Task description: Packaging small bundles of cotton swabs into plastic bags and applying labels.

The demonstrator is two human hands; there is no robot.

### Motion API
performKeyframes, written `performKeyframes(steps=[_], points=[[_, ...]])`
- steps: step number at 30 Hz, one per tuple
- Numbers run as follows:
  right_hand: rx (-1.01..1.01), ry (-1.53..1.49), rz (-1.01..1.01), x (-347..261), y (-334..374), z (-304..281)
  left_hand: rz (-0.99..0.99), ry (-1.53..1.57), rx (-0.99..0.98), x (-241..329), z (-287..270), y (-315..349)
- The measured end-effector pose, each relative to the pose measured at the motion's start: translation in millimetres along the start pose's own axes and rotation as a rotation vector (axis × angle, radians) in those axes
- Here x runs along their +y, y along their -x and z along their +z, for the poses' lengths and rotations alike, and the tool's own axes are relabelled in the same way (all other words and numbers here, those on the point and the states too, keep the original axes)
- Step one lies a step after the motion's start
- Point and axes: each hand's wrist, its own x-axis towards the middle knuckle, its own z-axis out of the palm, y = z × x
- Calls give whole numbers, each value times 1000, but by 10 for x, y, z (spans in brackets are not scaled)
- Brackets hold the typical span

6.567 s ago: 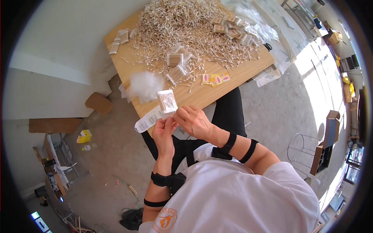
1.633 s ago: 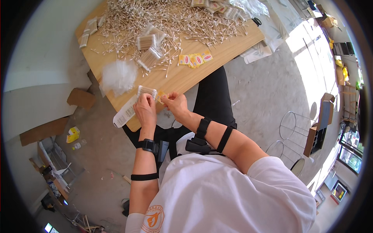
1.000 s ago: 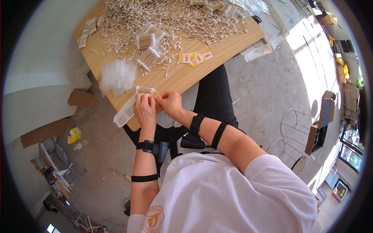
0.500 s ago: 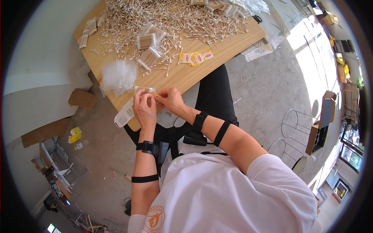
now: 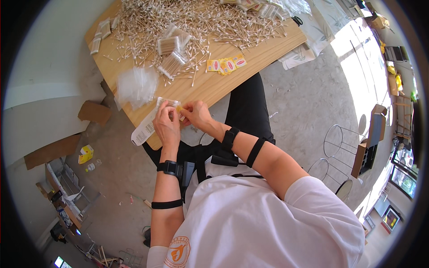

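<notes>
Over the near corner of the wooden table [image 5: 210, 89], my left hand [image 5: 166, 127] is closed on a small clear bag of cotton swabs [image 5: 169, 102]. My right hand [image 5: 197, 114] pinches at the bag's right end, where a bit of yellow card [image 5: 179, 109] shows between the hands. How far the card sits inside the bag is hidden by my fingers. Beneath my left hand a white printed strip [image 5: 145, 131] with a rounded end lies at the table edge. A stack of clear empty bags [image 5: 136, 86] lies just beyond it, and several yellow cards [image 5: 227, 65] lie farther right.
A large heap of loose cotton swabs [image 5: 147, 22] covers the far part of the table. Filled swab packs [image 5: 172, 64] rest against its near side, with more packs [image 5: 102, 31] at the left edge. Black scissors [image 5: 296, 20] lie at the right corner. Wire racks [image 5: 339, 140] stand on the floor.
The yellow card between my hands shows more clearly now, and the swab bag has shifted slightly to the right. My hands stay nearly in place.
</notes>
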Motion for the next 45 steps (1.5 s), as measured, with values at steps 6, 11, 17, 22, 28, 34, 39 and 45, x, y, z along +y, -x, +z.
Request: performKeyframes(steps=[6,11,17,22,28,34,39,45], points=[[171,-195,-84,229,42,191,66,-45,23,39,-2,35],[208,-52,-201,303,-26,205,83,-93,46,30,3,91],[133,71,-175,93,11,130,140,-1,46,-104,-54,54],[78,31,-83,-10,15,73,-97,22,-4,-185,-196,-4],[172,156,-152,6,2,12,-33,-239,65,-328,-236,-81],[183,145,-226,31,-137,28,-59,-141,-11,-307,-215,-61],[200,343,-293,-17,-114,-27,-102,-100,-44,-333,-226,-43],[117,141,-200,-6,-131,-116,-20,-93,-26,-347,-224,-43]])
